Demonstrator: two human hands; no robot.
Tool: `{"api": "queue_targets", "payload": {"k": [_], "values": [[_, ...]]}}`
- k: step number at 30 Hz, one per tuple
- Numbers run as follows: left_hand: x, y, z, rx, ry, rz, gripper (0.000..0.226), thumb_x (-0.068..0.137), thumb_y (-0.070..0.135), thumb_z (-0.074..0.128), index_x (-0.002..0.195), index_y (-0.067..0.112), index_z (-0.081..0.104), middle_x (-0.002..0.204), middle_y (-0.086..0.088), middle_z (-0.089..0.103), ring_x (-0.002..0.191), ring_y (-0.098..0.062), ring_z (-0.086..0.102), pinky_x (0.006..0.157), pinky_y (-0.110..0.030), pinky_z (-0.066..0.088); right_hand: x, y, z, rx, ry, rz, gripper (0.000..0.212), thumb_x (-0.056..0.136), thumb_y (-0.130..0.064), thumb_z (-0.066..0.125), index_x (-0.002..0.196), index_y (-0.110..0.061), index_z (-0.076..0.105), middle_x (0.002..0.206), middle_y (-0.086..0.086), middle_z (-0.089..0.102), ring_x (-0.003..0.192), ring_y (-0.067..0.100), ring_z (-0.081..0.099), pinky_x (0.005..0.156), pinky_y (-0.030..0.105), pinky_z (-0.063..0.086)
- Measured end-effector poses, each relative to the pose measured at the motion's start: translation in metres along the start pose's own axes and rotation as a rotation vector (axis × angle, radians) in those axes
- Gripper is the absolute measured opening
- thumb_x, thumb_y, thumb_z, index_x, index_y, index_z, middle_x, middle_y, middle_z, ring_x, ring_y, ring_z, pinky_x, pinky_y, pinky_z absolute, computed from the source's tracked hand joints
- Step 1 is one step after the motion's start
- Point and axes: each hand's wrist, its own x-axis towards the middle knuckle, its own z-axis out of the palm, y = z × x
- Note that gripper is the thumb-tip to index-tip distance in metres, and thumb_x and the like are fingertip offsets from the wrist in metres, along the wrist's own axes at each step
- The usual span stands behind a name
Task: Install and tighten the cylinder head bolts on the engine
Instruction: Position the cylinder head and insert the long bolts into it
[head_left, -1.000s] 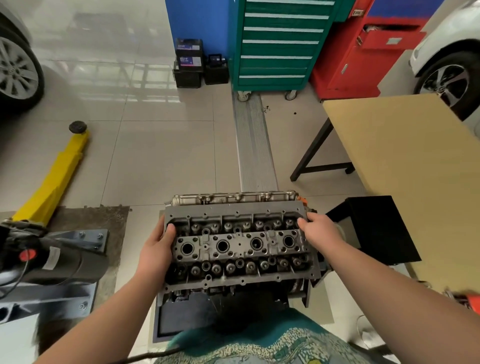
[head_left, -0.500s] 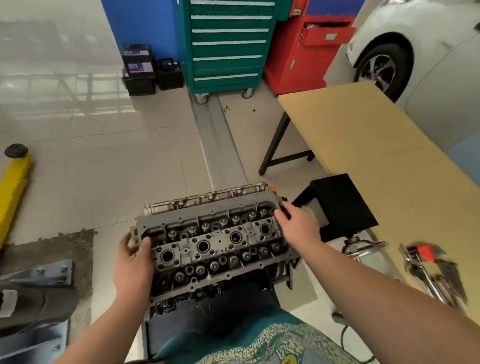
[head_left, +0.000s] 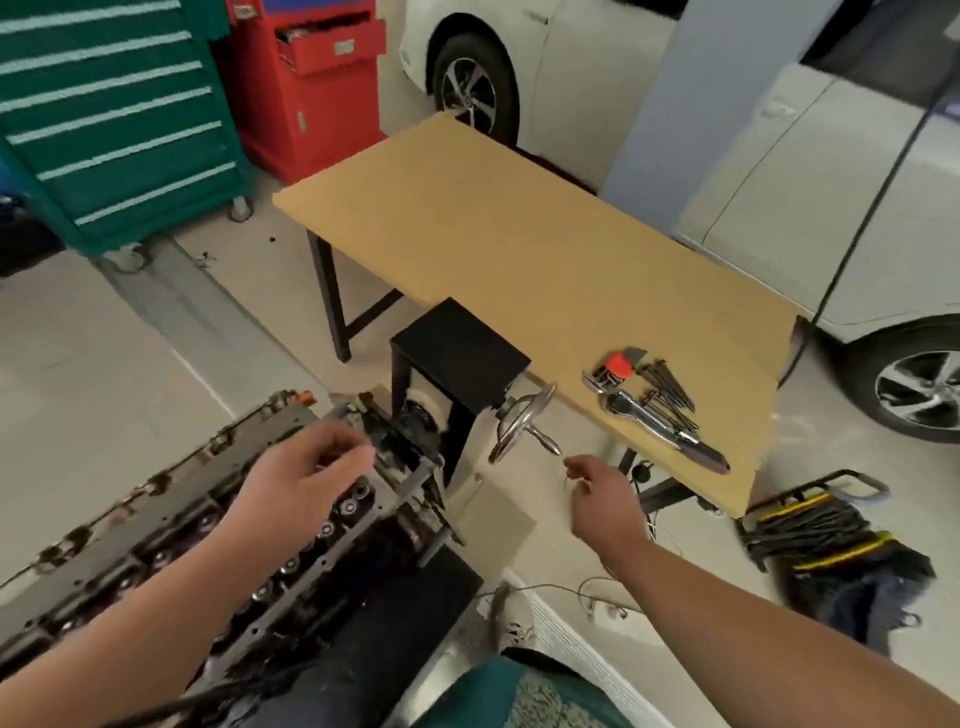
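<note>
We're between steps: left hand (head_left: 306, 480) rests loosely curled on the grey metal cylinder head (head_left: 171, 525), holding nothing. Right hand (head_left: 605, 496) reaches empty, fingers relaxed, toward the tan wooden counter (head_left: 519, 249). Next we probably grab the long dark bolts (head_left: 670, 387).

One head-worn wide-angle view looks forward and down, close above the cylinder head (head_left: 171, 525), facing right toward the worktop (head_left: 519, 249) and white car (head_left: 831, 208).

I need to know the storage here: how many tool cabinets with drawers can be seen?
2. A green cabinet stands at far left, and a red cabinet stands beside it on the right, one drawer pulled out. Others may be outside the view.
</note>
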Motion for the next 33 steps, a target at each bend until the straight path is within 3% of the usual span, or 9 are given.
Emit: {"api": "queue_targets", "payload": {"k": [4,7,10,15,20,23,26,30,33], "values": [[0.052,0.067,0.078,0.133,-0.274,0.068,0.009,0.101,0.045,0.061,0.099,0.042,0.070,0.087,0.008,0.073,0.074,-0.011,0.068,0.070,-0.028,0.053,0.057,0.074,-0.061,-0.067,0.054,0.152,0.046,0.088,-0.010,0.048,0.123,-0.032,0.068,0.109,-0.007,0.073,0.079,0.009,0.063,0.060,0.023,0.049],[0.097,0.109,0.157,0.081,-0.392,-0.019,0.009,0.100,0.042,0.065,0.096,0.039,0.072,0.087,0.005,0.075,0.075,-0.012,0.071,0.074,-0.031,0.057,0.120,0.124,-0.113,-0.114,0.108,0.192,0.042,0.089,-0.012,0.052,0.124,-0.027,0.069,0.106,0.005,0.075,0.087,0.029,0.069,0.069,0.031,0.050],[0.136,0.132,0.242,-0.096,-0.409,-0.216,0.006,0.097,0.027,0.072,0.094,0.024,0.077,0.086,-0.003,0.078,0.069,-0.011,0.073,0.065,-0.027,0.061,0.189,0.158,-0.148,-0.186,0.056,0.152,0.040,0.090,-0.019,0.060,0.130,-0.022,0.064,0.122,0.009,0.070,0.102,0.032,0.066,0.080,0.036,0.053],[0.174,0.139,0.373,-0.352,-0.367,-0.676,0.016,0.094,0.018,0.075,0.108,0.010,0.071,0.112,-0.019,0.071,0.090,-0.032,0.073,0.066,-0.036,0.064,0.286,0.181,-0.158,-0.417,-0.250,0.007,0.090,0.078,-0.048,0.074,0.155,-0.027,0.033,0.146,0.010,0.048,0.128,0.036,0.050,0.102,0.050,0.049],[0.193,0.141,0.436,-0.473,-0.309,-0.856,0.023,0.094,0.021,0.074,0.112,0.008,0.068,0.120,-0.015,0.068,0.105,-0.033,0.070,0.070,-0.037,0.064,0.314,0.186,-0.120,-0.546,-0.327,-0.180,0.114,0.071,-0.064,0.075,0.159,-0.020,0.017,0.153,0.013,0.037,0.133,0.037,0.042,0.104,0.052,0.045],[0.207,0.144,0.457,-0.539,-0.283,-0.908,0.023,0.096,0.019,0.070,0.116,0.007,0.068,0.122,-0.012,0.066,0.111,-0.033,0.066,0.083,-0.042,0.063,0.317,0.188,-0.105,-0.528,-0.272,-0.244,0.112,0.071,-0.061,0.073,0.157,-0.019,0.016,0.151,0.013,0.035,0.131,0.038,0.040,0.101,0.052,0.046],[0.219,0.147,0.473,-0.651,-0.265,-0.952,0.026,0.095,0.014,0.070,0.118,0.003,0.067,0.111,-0.012,0.062,0.100,-0.030,0.061,0.084,-0.043,0.058,0.320,0.188,-0.102,-0.483,-0.241,-0.266,0.102,0.079,-0.062,0.067,0.156,-0.019,0.016,0.148,0.013,0.037,0.128,0.038,0.042,0.099,0.052,0.049],[0.232,0.149,0.486,-0.758,-0.192,-1.005,0.020,0.092,0.009,0.072,0.110,0.002,0.069,0.103,-0.016,0.061,0.091,-0.030,0.060,0.088,-0.044,0.059,0.326,0.188,-0.101,-0.483,-0.224,-0.233,0.089,0.086,-0.020,0.066,0.157,-0.016,0.013,0.146,0.016,0.036,0.125,0.038,0.044,0.096,0.049,0.051],[0.236,0.150,0.489,-0.786,-0.164,-1.013,0.034,0.089,0.009,0.075,0.123,0.004,0.070,0.121,-0.022,0.071,0.112,-0.034,0.070,0.098,-0.047,0.059,0.334,0.184,-0.101,-0.494,-0.220,-0.187,0.086,0.088,-0.015,0.064,0.158,-0.013,0.013,0.146,0.018,0.037,0.124,0.038,0.045,0.096,0.050,0.051]]}}
